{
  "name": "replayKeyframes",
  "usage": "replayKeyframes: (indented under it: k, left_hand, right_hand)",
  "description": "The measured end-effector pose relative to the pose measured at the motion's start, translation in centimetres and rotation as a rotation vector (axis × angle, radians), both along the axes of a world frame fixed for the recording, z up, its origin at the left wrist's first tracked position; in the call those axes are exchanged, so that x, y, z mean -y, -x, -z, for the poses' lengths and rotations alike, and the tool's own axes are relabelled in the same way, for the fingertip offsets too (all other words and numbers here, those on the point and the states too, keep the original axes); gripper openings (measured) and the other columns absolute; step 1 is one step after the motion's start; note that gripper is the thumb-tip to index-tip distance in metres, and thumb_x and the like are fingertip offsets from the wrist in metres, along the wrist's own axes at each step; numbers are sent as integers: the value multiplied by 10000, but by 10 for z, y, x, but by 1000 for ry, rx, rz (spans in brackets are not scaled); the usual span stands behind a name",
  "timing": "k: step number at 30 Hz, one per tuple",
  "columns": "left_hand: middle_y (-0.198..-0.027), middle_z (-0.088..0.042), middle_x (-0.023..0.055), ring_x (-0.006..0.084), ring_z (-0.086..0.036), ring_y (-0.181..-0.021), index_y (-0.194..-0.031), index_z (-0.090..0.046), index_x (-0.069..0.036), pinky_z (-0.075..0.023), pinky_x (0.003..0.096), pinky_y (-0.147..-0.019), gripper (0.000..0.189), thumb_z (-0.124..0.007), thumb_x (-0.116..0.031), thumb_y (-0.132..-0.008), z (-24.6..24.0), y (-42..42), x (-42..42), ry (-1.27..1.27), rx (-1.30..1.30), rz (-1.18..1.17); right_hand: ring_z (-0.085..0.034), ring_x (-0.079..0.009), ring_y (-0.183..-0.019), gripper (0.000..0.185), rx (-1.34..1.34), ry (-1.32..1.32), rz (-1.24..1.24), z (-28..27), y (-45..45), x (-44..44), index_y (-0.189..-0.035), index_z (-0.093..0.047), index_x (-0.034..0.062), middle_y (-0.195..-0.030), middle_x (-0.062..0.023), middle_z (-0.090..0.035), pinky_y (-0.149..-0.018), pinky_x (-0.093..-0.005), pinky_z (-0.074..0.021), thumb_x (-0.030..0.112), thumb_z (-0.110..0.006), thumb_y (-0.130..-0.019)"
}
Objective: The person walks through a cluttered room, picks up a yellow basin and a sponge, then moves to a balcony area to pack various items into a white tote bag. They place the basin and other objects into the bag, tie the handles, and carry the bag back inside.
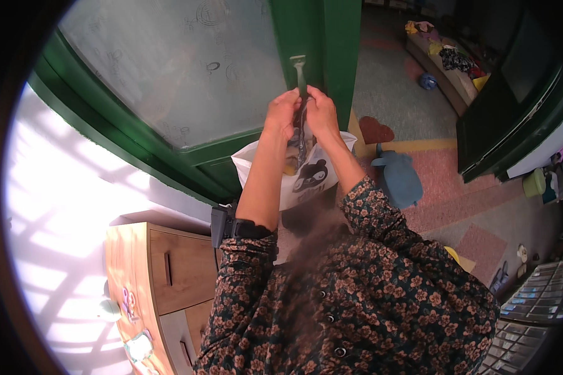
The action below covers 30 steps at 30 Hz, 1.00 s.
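Observation:
Both my hands are raised together in front of a green door (312,28), at the lower end of a pale handle or hook (299,68) with a flat, wide top. My left hand (281,111) and my right hand (322,112) pinch a dark, shiny strap (302,140) from either side. It runs down between my wrists towards a white fabric bag (286,199) printed with a dark bear face. The bag gapes at the top, showing something yellow (289,168) inside. My fingers hide where the strap meets the handle or hook.
To the left stands a wooden drawer cabinet (183,262) with scissors (127,300) on top. A blue animal-shaped object (399,180) lies on the floor at right. Beyond the doorway are a blue ball (428,81) and a bed (443,70) with clothes.

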<state>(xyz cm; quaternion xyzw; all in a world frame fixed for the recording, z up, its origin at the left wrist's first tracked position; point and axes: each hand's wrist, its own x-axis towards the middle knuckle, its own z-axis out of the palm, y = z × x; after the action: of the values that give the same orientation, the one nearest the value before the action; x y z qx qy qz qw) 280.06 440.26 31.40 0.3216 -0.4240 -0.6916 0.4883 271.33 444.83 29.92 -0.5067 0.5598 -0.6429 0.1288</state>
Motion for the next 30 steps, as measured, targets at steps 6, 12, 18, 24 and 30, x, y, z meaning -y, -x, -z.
replayKeyframes:
  k: [6, 12, 18, 24, 30]
  left_hand:
    - [-625, -528, -22, 71, -445, -541, -740, -603, -47, -373, 203, -511, 100, -615, -91, -829, 2, 2, 4, 34, -33, -23]
    - [-648, -523, -45, 34, -413, -576, -740, -612, -14, -324, 198, -503, 104, -617, -74, -824, 8, 19, -11, 199, 43, -473]
    - [-631, -448, -16, 95, -409, -527, -754, -525, -84, -380, 247, -529, 116, -595, -118, -840, 16, -17, -9, -174, -253, -230]
    - [-666, -473, -44, 59, -436, -607, -791, -533, -103, -379, 233, -585, 91, -603, -117, -848, 16, -42, -27, -1, -192, 82]
    - [-711, -511, -62, 21, -384, -595, -827, -542, -102, -337, 186, -559, 96, -636, -116, -838, 1, -40, -34, 261, 162, 35]
  right_hand:
    - [-606, -215, -833, 392, -34, 90, -12, 9, -5, -14, -1239, -495, 13, -933, -153, -635, -776, -304, -462, 33, -393, -861]
    - [-566, -109, -779, 284, 101, -56, -125, 36, -2, -49, -1091, -534, 19, -859, -66, -619, -692, -246, -449, -30, -421, -835]
    - [-576, -141, -712, 168, -33, -245, -205, 63, 27, -82, -943, -586, 13, -779, -66, -619, -656, -266, -464, -9, -477, -817]
    - [-528, -89, -634, 81, -254, -357, -167, 50, 45, -94, -866, -575, 16, -730, -32, -587, -573, -239, -421, 44, -513, -821]
    - [-516, -86, -584, 75, 447, -471, -574, 24, 33, -65, -783, -566, 36, -700, -6, -569, -519, -240, -418, 93, -532, -818]
